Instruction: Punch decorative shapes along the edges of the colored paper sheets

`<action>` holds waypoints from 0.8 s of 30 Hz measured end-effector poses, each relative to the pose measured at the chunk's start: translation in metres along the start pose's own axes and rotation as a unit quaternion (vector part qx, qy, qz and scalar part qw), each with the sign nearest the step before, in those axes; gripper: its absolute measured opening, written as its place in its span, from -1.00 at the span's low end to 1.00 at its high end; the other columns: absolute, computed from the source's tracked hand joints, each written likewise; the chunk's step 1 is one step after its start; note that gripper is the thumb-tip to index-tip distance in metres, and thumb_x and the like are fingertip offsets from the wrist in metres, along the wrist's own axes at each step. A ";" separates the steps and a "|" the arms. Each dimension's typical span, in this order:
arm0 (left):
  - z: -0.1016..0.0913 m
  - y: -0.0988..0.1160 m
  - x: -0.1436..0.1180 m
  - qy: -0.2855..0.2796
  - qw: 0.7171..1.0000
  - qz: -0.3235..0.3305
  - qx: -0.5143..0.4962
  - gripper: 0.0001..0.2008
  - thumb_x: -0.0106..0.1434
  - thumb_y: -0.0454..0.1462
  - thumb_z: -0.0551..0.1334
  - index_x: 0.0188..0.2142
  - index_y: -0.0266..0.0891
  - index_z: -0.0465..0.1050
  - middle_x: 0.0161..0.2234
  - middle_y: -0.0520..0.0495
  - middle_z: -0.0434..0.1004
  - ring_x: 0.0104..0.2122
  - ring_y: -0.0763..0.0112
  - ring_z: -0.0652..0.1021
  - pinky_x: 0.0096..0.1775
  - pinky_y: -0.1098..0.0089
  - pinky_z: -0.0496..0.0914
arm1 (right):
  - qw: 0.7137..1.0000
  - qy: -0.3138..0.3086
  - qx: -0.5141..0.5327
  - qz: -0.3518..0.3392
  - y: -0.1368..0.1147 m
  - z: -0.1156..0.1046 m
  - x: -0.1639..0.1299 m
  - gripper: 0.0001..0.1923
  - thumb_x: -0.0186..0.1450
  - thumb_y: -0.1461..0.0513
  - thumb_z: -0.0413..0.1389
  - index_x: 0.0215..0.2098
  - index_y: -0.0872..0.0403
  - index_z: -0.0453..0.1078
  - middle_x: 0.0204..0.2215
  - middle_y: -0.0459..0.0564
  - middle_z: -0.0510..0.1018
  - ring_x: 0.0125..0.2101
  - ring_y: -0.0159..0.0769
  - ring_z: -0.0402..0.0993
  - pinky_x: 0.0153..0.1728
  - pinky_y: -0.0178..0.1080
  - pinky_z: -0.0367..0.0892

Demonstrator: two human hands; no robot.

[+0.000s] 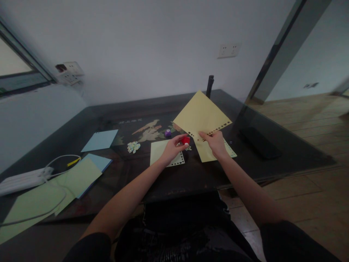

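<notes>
Yellow sheet [200,113]: held up tilted above the far middle of the dark table [286,149], its lower edge lined with punched holes.
Power strip [23,180]: far left on the table, white, with a white cable [58,160] looping beside it.
Green sheets [54,193]: near left, overlapping a blue sheet [99,162]; another blue sheet [100,140] lies farther back.
Paper scraps [133,146]: small pale heap, left of centre.
Purple punch [168,133]: standing on the table behind the hands.
Punched sheet [160,151]: lying flat under the left hand, holes along its near edge.
Left hand [171,147]: fingers closed around a red punch [185,139], which sits at the held sheet's lower edge.
Right hand [215,143]: thumb and fingers pinching the yellow sheet at its punched edge.
Second yellow sheet [208,153]: flat below the right hand.
Dark post [209,85]: upright at the table's far edge.
</notes>
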State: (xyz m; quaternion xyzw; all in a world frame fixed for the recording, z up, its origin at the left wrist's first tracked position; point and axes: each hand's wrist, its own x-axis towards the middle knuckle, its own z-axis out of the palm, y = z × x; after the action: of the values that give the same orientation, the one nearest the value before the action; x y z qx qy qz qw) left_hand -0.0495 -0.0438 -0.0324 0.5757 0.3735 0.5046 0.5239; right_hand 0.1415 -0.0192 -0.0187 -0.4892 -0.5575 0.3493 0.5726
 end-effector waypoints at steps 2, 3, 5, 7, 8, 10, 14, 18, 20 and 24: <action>0.001 0.002 -0.001 -0.010 1.000 0.004 0.011 -0.52 0.05 -0.34 0.35 0.00 -0.25 0.41 0.00 -0.24 0.46 -0.01 0.26 0.47 0.09 0.12 0.28 | 1.000 0.004 0.004 0.001 0.001 0.000 0.000 -0.64 0.04 0.09 0.26 -0.29 0.18 0.54 -0.25 0.15 0.62 -0.24 -0.06 0.56 -0.20 -0.13 0.43; 0.001 0.003 -0.002 -0.015 1.000 0.008 0.017 -0.52 0.05 -0.35 0.34 0.01 -0.25 0.40 0.00 -0.24 0.46 -0.02 0.27 0.47 0.08 0.13 0.29 | 1.000 0.004 0.006 0.001 0.001 0.001 0.000 -0.64 0.04 0.08 0.25 -0.29 0.17 0.54 -0.25 0.15 0.62 -0.23 -0.07 0.56 -0.20 -0.14 0.43; 0.001 0.003 -0.003 -0.026 0.999 0.023 0.036 -0.50 0.05 -0.37 0.32 0.02 -0.23 0.38 0.00 -0.24 0.45 -0.02 0.27 0.47 0.06 0.14 0.31 | 1.000 0.005 0.015 0.001 0.002 0.001 0.001 -0.63 0.05 0.07 0.25 -0.28 0.17 0.54 -0.24 0.15 0.62 -0.24 -0.08 0.56 -0.21 -0.15 0.43; 0.001 0.003 -0.004 -0.038 0.997 0.043 0.058 -0.49 0.06 -0.39 0.30 0.04 -0.21 0.36 0.00 -0.23 0.45 -0.02 0.26 0.46 0.05 0.14 0.32 | 1.000 0.006 0.022 0.007 0.002 0.002 0.001 -0.63 0.05 0.07 0.25 -0.29 0.18 0.53 -0.25 0.15 0.62 -0.26 -0.09 0.56 -0.23 -0.16 0.44; 0.000 0.002 -0.004 -0.043 0.995 0.053 0.070 -0.49 0.06 -0.40 0.28 0.05 -0.21 0.36 0.00 -0.23 0.44 -0.02 0.26 0.46 0.04 0.15 0.33 | 1.000 0.005 0.026 0.011 0.003 0.003 0.001 -0.64 0.05 0.07 0.24 -0.30 0.18 0.53 -0.26 0.15 0.62 -0.28 -0.10 0.56 -0.26 -0.16 0.44; 0.000 0.002 -0.004 -0.050 0.992 0.068 0.093 -0.48 0.07 -0.41 0.25 0.06 -0.21 0.35 0.00 -0.23 0.45 -0.03 0.27 0.47 0.02 0.17 0.35 | 0.999 0.000 0.037 0.021 0.003 0.004 0.001 -0.65 0.05 0.07 0.24 -0.32 0.18 0.53 -0.30 0.15 0.63 -0.32 -0.11 0.56 -0.31 -0.18 0.44; -0.001 0.001 -0.005 -0.046 0.983 0.093 0.153 -0.48 0.06 -0.45 0.21 0.06 -0.21 0.35 0.01 -0.23 0.44 -0.02 0.24 0.46 0.00 0.17 0.35 | 0.998 -0.013 0.058 0.025 0.004 0.004 0.002 -0.63 0.05 0.06 0.23 -0.31 0.18 0.51 -0.31 0.14 0.63 -0.36 -0.13 0.55 -0.37 -0.19 0.44; -0.003 0.000 -0.005 -0.046 0.964 0.128 0.230 -0.42 0.03 -0.48 0.20 0.09 -0.19 0.34 -0.02 -0.19 0.47 -0.01 0.20 0.43 0.10 0.12 0.23 | 0.998 -0.018 0.056 0.027 0.005 0.004 0.002 -0.63 0.05 0.04 0.23 -0.30 0.16 0.51 -0.28 0.14 0.62 -0.31 -0.11 0.55 -0.33 -0.18 0.44; -0.004 0.000 -0.005 -0.048 0.959 0.132 0.245 -0.38 0.01 -0.48 0.22 0.10 -0.17 0.33 -0.01 -0.17 0.47 0.00 0.17 0.42 0.12 0.12 0.18 | 0.998 -0.020 0.049 0.027 0.004 0.004 0.001 -0.63 0.06 0.03 0.23 -0.31 0.15 0.51 -0.28 0.13 0.62 -0.30 -0.10 0.55 -0.31 -0.17 0.45; -0.003 -0.001 -0.006 -0.045 0.962 0.123 0.239 -0.40 0.04 -0.42 0.25 0.12 -0.17 0.30 0.04 -0.18 0.44 0.03 0.15 0.40 0.12 0.14 0.16 | 0.999 -0.022 0.042 0.024 0.002 0.003 0.001 -0.63 0.06 0.03 0.23 -0.32 0.17 0.51 -0.30 0.16 0.62 -0.32 -0.09 0.55 -0.31 -0.15 0.45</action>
State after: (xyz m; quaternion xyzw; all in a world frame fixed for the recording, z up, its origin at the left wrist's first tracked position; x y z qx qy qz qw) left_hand -0.0537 -0.0483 -0.0342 0.7476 0.3854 0.4350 0.3214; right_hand 0.1389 -0.0176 -0.0210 -0.4704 -0.5427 0.3964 0.5719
